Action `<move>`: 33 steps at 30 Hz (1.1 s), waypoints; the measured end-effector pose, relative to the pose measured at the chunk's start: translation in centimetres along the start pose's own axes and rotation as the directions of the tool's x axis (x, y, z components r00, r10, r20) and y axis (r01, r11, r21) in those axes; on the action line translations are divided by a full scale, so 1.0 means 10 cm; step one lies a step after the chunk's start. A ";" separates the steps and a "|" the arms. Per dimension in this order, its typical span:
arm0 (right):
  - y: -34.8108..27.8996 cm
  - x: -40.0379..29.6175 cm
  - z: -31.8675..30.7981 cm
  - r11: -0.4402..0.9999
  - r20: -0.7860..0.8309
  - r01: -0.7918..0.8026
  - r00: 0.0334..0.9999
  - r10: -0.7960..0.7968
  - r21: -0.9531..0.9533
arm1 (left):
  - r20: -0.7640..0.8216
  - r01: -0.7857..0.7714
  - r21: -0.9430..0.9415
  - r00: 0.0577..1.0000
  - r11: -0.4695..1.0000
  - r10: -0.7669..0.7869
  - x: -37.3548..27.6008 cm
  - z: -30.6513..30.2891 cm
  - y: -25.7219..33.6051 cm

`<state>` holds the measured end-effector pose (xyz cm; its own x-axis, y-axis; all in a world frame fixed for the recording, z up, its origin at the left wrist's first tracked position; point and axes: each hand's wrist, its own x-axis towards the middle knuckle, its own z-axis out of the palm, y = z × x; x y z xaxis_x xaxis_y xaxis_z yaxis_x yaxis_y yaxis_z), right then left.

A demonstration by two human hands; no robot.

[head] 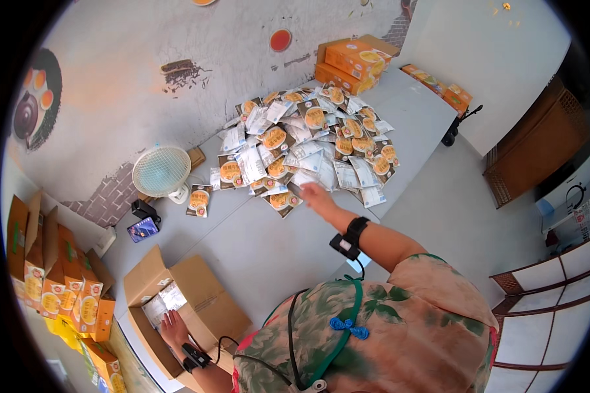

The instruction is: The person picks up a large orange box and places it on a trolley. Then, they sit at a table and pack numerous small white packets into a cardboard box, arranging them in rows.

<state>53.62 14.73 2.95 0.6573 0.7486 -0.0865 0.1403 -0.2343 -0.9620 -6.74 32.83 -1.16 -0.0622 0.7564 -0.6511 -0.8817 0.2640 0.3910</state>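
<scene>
A large heap of flat sealed sachets (pixel 314 159) lies on the grey table, some showing brown-and-orange printed fronts and others silver-white backs. My right hand (pixel 319 200) is at the near edge of this heap, slightly blurred, with nothing visible in its fingers. Down at the left stands a cardboard carton (pixel 206 290) with its flaps folded out. Inside it are silver-white sachets (pixel 169 299). My left hand (pixel 175 330) reaches into the carton, palm down and fingers extended, over or against these sachets; its palm side is hidden.
A small fan (pixel 162 172) stands by the wall, near a lone sachet (pixel 199 200) and a phone (pixel 143 229). Orange boxes (pixel 354 61) stand at the table's far end. More open orange boxes (pixel 69 290) line the left. A wooden cabinet (pixel 536 142) stands at right.
</scene>
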 end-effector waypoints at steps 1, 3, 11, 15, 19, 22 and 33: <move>0.08 0.22 -0.12 0.999 -0.073 0.028 0.997 -0.025 0.035 | 0.020 -0.009 -0.081 1.000 0.997 0.011 -0.18 0.11 -0.11; 0.00 0.58 -0.28 0.985 -0.208 0.146 0.965 -0.161 -0.089 | 0.015 -0.026 -0.131 1.000 0.991 0.028 -0.57 0.22 -0.17; -0.48 1.67 -0.74 0.790 -0.364 -0.065 0.909 -0.206 -0.610 | 0.033 -0.071 -0.054 0.997 0.996 0.072 -1.18 0.11 -0.30; -0.69 1.85 -0.77 0.732 -0.332 -0.213 0.943 -0.020 -0.647 | 0.035 -0.090 -0.028 0.995 0.996 0.091 -1.47 -0.03 -0.35; -0.61 1.95 -0.77 0.653 -0.370 -0.244 0.927 -0.059 -0.717 | 0.039 -0.081 -0.009 0.996 0.997 0.081 -1.60 -0.14 -0.38; -0.55 1.96 -0.81 0.623 -0.358 -0.210 0.926 -0.120 -0.754 | 0.016 -0.078 0.016 0.997 0.997 0.077 -1.65 -0.15 -0.47; -0.39 0.68 -0.52 0.996 0.197 0.085 0.977 -0.078 -0.025 | 0.218 0.065 0.165 0.971 0.984 -0.101 -1.49 0.07 -0.71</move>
<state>61.36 17.51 7.44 0.4851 0.8724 -0.0603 0.2143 -0.1855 -0.9590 0.80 20.16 6.22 0.1304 0.8384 -0.5292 -0.7945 0.4077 0.4501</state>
